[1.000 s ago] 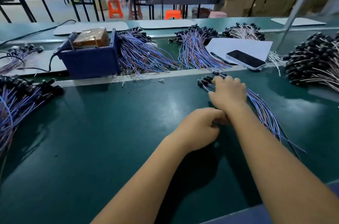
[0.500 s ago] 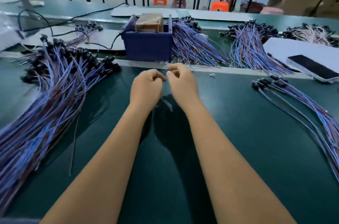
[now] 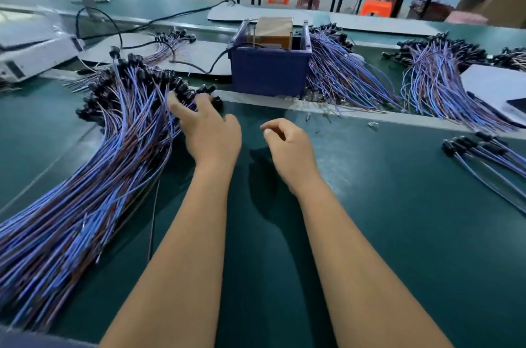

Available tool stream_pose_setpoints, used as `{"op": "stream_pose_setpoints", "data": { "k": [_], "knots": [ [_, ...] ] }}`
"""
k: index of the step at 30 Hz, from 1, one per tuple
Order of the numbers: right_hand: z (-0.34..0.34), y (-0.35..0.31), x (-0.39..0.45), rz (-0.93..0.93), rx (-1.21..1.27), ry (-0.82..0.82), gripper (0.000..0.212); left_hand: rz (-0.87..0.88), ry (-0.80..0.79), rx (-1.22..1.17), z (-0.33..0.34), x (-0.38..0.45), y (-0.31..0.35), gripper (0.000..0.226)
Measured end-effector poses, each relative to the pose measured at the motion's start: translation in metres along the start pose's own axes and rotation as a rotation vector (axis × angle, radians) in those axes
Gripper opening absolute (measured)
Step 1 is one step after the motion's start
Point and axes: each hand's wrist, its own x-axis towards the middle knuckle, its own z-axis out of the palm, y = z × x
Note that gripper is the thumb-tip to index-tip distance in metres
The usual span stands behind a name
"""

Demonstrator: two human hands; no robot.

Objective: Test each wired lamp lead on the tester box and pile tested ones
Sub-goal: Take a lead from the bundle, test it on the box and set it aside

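**Picking the next lead from the big pile**

Head view: the left hand [image 3: 212,134] is reaching into the large pile of leads [image 3: 94,176] on the left of the worktop [image 3: 398,233]. Its fingers [image 3: 178,108] are spreading out, nearly straight, and are touching the black lamp holders [image 3: 182,88] at the near edge of the pile; they are not yet curling round any lead. The right hand [image 3: 287,148] is hovering just beside it over the bare worktop, its fingers loosely curled and holding nothing.

The blue tester box [image 3: 269,68] is standing a little beyond the fingertips, between the two hands and slightly to the right. A small group of leads [image 3: 484,159] is lying well to the right of the right hand's fingers.

To do this step well, in my judgement, the fingers should be pinching only one holder, the outermost one, and drawing it out along its wires, because the wires are lying densely together and neighbours can easily be coming with it. The right hand could be catching the free wire ends.
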Motion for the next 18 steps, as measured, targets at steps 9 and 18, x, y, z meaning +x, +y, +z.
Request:
{"op": "stream_pose_setpoints", "data": {
  "k": [9, 18],
  "knots": [
    [0.0, 0.001, 0.001, 0.017, -0.027, -0.023, 0.017, -0.064, 0.256, -0.181, -0.004, 0.011, -0.012, 0.027],
    [0.0, 0.001, 0.001, 0.019, -0.024, -0.027, 0.017, -0.061, 0.257, -0.168, -0.013, 0.016, -0.019, 0.05]
  ]
}}
